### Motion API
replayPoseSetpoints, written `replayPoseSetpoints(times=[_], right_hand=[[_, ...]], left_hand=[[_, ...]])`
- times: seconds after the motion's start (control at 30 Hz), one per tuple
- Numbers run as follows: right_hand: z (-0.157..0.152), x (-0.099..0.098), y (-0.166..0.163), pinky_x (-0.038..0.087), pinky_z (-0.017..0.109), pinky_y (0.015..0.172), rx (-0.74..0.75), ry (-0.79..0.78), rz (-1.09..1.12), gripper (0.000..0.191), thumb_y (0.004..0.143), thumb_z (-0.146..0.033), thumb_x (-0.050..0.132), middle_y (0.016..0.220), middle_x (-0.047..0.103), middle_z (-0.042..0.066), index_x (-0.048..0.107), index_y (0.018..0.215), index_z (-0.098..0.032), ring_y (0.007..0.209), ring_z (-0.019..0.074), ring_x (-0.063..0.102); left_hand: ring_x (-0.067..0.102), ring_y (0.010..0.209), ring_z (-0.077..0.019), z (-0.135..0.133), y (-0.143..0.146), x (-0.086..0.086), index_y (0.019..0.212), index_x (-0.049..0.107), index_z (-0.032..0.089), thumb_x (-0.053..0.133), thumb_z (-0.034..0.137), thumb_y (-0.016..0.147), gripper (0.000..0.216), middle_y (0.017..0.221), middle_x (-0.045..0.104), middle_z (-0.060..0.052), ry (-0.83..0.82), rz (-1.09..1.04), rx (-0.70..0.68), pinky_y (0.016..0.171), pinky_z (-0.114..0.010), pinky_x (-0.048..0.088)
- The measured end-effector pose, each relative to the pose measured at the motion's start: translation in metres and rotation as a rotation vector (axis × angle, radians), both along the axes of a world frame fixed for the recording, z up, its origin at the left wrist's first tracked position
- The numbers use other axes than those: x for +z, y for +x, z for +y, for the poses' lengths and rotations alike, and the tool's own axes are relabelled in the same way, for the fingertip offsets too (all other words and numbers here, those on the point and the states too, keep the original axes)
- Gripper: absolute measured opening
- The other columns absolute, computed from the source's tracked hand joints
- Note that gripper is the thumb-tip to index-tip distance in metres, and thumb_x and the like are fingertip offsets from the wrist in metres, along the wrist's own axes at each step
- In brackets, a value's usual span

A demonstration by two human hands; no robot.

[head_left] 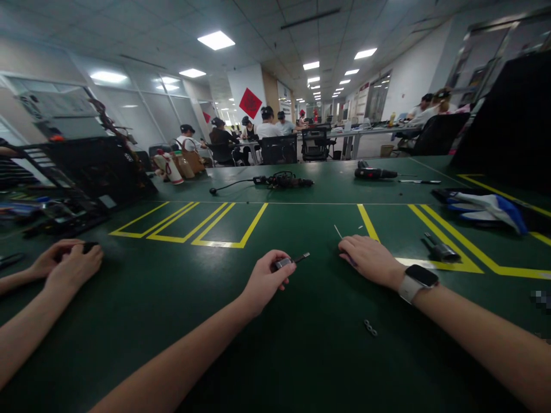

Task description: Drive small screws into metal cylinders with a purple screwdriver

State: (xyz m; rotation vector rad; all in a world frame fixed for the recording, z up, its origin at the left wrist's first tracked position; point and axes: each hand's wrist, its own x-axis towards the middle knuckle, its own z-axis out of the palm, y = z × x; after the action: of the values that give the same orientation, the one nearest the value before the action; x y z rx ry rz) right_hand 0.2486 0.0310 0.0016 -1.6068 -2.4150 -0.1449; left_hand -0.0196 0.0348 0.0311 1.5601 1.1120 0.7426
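My left hand is closed around a small grey metal part with a thin dark shaft jutting to the right, pale at its tip. Resting low over the table, my right hand has its fingers curled over a thin pale rod that pokes out past the fingertips; the fingers hide the rest of it. A tiny light piece lies just beyond that hand. Nearer to me is a small grey link-shaped metal piece. Right of my wrist lies a dark cylindrical part with prongs.
The green table carries yellow tape marks. Farther back are a cabled black device, a power drill and a pen. Blue-white gloves lie right. A co-worker's hands hold something dark at left.
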Motion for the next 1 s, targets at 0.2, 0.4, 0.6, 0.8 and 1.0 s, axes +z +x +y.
replayPoseSetpoints(times=[0.2,0.4,0.6,0.8,1.0], right_hand=[[0.012,-0.008,0.024,0.052,0.039,0.077,-0.185,-0.065,-0.070,0.027,0.091,-0.029,0.054,0.113,0.058,0.007,0.055,0.114,-0.017,0.092,0.0193,0.061],[0.014,-0.010,0.054,0.052,0.039,0.077,-0.370,-0.046,0.002,0.028,0.090,-0.029,0.055,0.113,0.058,0.007,0.055,0.115,-0.016,0.092,0.0199,0.061],[-0.004,0.003,0.035,0.046,0.047,0.087,-0.377,0.058,0.277,0.030,0.090,-0.030,0.054,0.120,0.055,0.009,0.053,0.117,-0.017,0.104,0.0240,0.056],[-0.064,0.029,-0.009,0.053,0.034,0.075,-0.195,-0.119,0.712,0.031,0.093,-0.043,0.039,0.093,0.069,0.006,0.059,0.102,-0.021,0.085,0.0198,0.065],[-0.116,0.016,-0.019,0.050,0.037,0.078,-0.421,-0.508,1.570,0.044,0.076,-0.059,0.058,0.045,0.048,-0.004,0.055,0.055,-0.021,0.057,0.0155,0.057]], left_hand=[[0.059,0.075,-0.0150,-0.008,0.001,-0.005,0.100,0.054,0.015,0.066,0.019,0.073,0.030,0.085,0.058,-0.003,-0.127,-0.173,-0.047,0.069,-0.031,0.049],[0.058,0.079,-0.0147,-0.020,0.005,-0.003,0.104,0.054,0.015,0.064,0.012,0.074,0.032,0.093,0.058,-0.005,-0.286,-0.255,-0.074,0.070,-0.030,0.047],[0.061,0.091,-0.0179,-0.023,0.009,-0.003,0.113,0.054,0.015,0.059,0.006,0.077,0.038,0.106,0.054,-0.008,-0.477,-0.436,-0.107,0.083,-0.033,0.048],[0.060,0.104,-0.0233,-0.017,0.017,-0.002,0.111,0.056,0.013,0.056,0.001,0.078,0.035,0.116,0.053,-0.010,-0.553,-0.544,-0.098,0.088,-0.033,0.049],[0.064,0.094,-0.0219,-0.014,0.034,-0.005,0.106,0.059,0.014,0.055,0.008,0.082,0.025,0.113,0.057,-0.011,-0.426,-0.368,-0.033,0.078,-0.034,0.053]])
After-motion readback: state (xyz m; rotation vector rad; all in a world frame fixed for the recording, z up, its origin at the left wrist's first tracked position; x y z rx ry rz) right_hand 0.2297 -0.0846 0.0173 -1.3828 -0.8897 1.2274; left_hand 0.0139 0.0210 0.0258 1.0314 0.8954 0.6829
